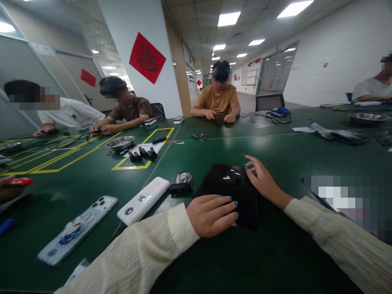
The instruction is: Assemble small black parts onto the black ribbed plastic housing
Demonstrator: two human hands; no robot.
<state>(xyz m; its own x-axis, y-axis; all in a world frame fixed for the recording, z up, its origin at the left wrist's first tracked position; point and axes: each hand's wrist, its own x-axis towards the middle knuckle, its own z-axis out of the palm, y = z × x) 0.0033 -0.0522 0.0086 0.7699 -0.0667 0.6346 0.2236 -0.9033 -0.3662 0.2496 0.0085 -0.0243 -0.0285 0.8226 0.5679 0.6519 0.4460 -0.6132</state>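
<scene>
A glossy black flat panel lies on the green table right in front of me. My left hand rests on the panel's near edge, fingers curled down over it. My right hand reaches to the panel's far right corner, its fingertips pinched together and touching a small part there that I cannot make out. Both arms wear cream ribbed sleeves.
Left of the panel sit a small black part with a plastic bag, a white power bank and a phone. Farther off are a metal bowl, small black parts and several seated people.
</scene>
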